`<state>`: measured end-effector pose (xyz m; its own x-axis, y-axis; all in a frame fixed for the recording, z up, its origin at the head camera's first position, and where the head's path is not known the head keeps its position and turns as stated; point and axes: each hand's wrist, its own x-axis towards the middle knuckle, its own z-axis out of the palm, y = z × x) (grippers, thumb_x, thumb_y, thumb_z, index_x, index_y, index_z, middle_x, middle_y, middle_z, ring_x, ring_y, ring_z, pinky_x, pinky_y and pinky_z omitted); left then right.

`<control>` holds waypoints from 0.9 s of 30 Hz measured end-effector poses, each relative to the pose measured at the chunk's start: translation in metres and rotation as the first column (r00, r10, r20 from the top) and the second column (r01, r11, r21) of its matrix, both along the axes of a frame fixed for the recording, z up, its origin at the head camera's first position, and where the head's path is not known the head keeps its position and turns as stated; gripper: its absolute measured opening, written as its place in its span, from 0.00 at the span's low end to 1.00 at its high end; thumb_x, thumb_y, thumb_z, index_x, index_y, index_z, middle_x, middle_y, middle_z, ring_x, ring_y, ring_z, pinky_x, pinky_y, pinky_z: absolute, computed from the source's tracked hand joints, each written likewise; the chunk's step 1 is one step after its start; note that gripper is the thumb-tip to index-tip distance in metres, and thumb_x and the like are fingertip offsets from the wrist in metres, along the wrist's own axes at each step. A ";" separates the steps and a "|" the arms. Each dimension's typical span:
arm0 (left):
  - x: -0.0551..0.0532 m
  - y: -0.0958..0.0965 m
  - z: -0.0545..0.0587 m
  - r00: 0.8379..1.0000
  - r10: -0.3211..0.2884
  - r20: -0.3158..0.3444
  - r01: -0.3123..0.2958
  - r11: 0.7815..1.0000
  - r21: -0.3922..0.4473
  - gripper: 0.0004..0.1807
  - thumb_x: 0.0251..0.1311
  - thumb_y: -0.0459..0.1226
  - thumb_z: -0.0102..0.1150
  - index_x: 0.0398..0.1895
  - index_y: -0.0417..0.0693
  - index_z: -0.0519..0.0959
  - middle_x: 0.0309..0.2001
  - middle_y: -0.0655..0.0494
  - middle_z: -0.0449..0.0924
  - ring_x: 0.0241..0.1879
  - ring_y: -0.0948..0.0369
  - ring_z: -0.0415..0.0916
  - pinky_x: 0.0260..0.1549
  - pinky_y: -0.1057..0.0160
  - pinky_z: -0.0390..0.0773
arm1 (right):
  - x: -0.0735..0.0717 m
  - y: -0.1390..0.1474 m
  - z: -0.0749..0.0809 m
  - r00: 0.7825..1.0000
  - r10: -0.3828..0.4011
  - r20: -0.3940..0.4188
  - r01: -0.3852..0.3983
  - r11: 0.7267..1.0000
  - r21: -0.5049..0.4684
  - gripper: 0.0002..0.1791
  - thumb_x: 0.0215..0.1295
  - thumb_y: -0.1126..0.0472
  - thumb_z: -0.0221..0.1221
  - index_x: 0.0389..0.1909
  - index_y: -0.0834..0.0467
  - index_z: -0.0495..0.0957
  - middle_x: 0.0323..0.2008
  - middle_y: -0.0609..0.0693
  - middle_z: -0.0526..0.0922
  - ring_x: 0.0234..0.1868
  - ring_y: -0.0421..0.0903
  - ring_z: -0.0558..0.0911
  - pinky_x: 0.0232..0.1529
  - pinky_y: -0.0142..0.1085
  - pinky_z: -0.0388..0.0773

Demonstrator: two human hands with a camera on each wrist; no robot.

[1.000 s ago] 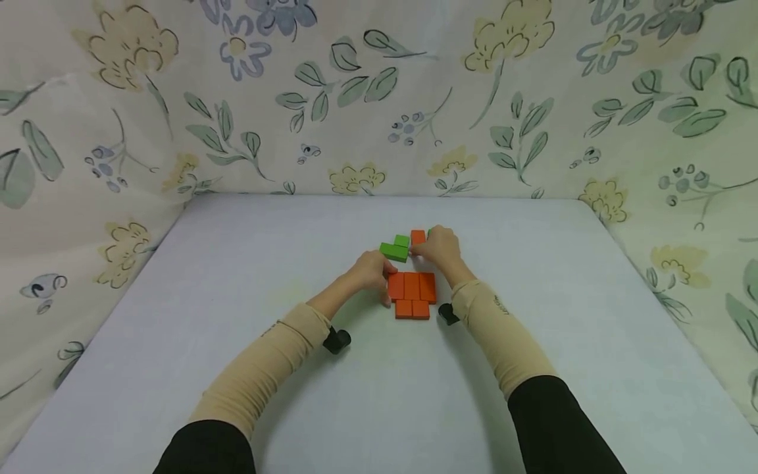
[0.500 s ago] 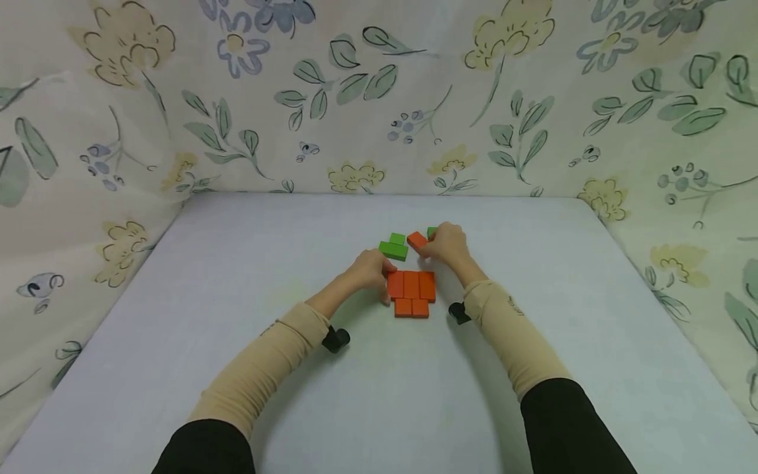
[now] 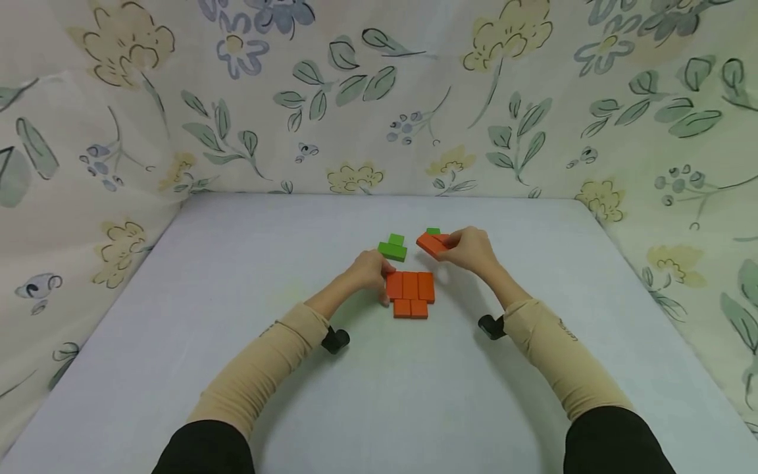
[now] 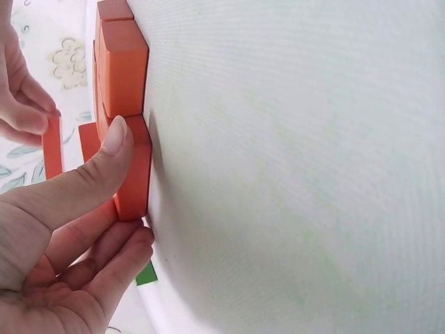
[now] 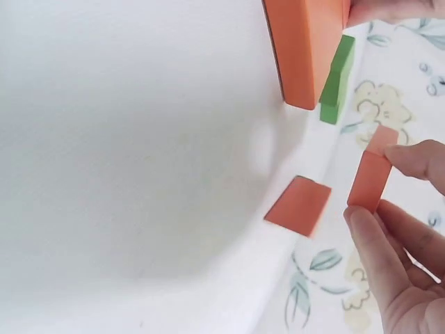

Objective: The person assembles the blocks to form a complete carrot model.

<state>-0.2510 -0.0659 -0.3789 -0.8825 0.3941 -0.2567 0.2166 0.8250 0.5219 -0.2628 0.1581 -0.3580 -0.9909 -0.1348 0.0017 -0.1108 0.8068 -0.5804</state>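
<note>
Orange block (image 3: 430,245) up off the tabletop (image 3: 367,395), and we've got it pinched by its ends in the right hand (image 3: 472,250), just right of the green blocks (image 3: 393,249). Over on the left hand (image 3: 368,271), fingers curled against the left side of the butted orange blocks (image 3: 410,286). We'd keep that hold light, seams tight, and level the carried piece before lowering it anywhere near.

Both arms reached out, hands pinching

The person's left arm (image 3: 260,362) and right arm (image 3: 562,355) slanted inward. The left hand (image 3: 368,271) held its thumb (image 4: 83,174) outstretched, fingers (image 4: 115,275) bent. Slightly farther forward, the right hand (image 3: 472,250) pinched, its thumb (image 5: 417,160) opposite bent fingers (image 5: 375,247), tips apart.
</note>
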 end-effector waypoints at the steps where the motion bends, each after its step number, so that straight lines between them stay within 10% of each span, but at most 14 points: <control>1: 0.000 0.000 0.000 1.000 0.001 0.001 -0.001 1.000 0.000 0.38 0.36 0.32 0.82 0.58 0.39 0.78 0.53 0.47 0.81 0.53 0.54 0.76 0.53 0.61 0.75 | 0.002 0.002 0.000 1.000 0.002 -0.002 -0.002 1.000 -0.005 0.23 0.54 0.58 0.68 0.46 0.70 0.82 0.45 0.64 0.84 0.45 0.56 0.77 0.45 0.45 0.75; 27: 0.001 0.000 0.000 1.000 0.001 0.000 -0.001 1.000 -0.006 0.39 0.35 0.33 0.82 0.58 0.40 0.78 0.53 0.48 0.81 0.53 0.55 0.76 0.53 0.61 0.75 | 0.071 0.014 -0.010 0.966 0.258 0.014 -0.255 0.962 -0.099 0.16 0.49 0.65 0.72 0.40 0.67 0.85 0.30 0.52 0.85 0.31 0.45 0.81 0.32 0.35 0.78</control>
<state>-0.2502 -0.0663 -0.3785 -0.8831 0.3914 -0.2587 0.2158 0.8285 0.5168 -0.1921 0.1722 -0.3679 -0.9228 -0.3852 0.0011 -0.2903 0.6937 -0.6591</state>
